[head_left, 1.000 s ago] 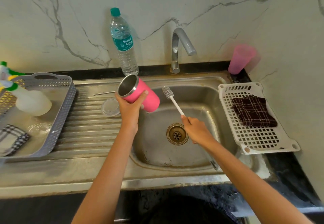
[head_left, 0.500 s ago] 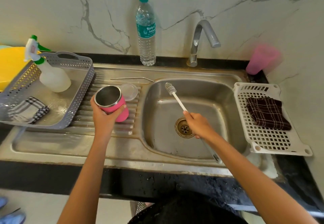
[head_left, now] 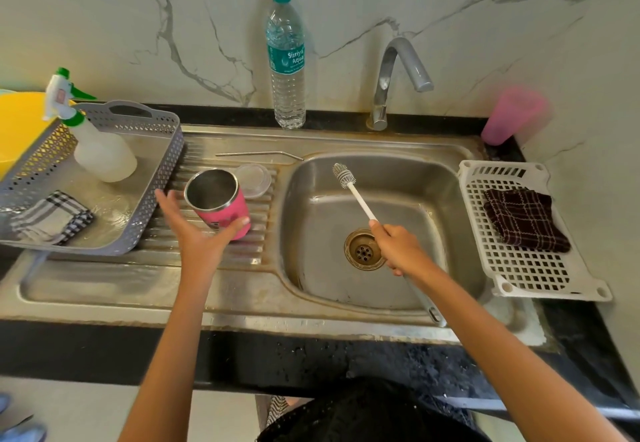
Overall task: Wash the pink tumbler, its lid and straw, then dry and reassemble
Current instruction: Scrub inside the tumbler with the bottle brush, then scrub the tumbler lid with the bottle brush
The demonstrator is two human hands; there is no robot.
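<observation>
The pink tumbler [head_left: 225,215] stands upright and open-topped on the ribbed drainboard [head_left: 207,261], left of the sink [head_left: 436,206]. My left hand [head_left: 197,234] is spread open just in front of it; the thumb lies against its lower right side and the fingers are apart from it on the left. Behind the tumbler lies the clear lid [head_left: 253,180], and the metal straw [head_left: 258,154] lies further back. My right hand [head_left: 401,249] grips the handle of a white bottle brush [head_left: 343,175] over the sink, bristles pointing up and away.
A grey tray [head_left: 152,199] at left holds a spray bottle [head_left: 100,154] and a checked cloth [head_left: 52,216]. A water bottle [head_left: 286,61], the tap [head_left: 398,71] and a pink cup [head_left: 512,116] stand at the back. A white basket [head_left: 519,275] at right holds a dark cloth [head_left: 523,218].
My left hand carried the tumbler from over the sink to the drainboard, set it upright and has opened off it. The right hand stays over the sink with the brush.
</observation>
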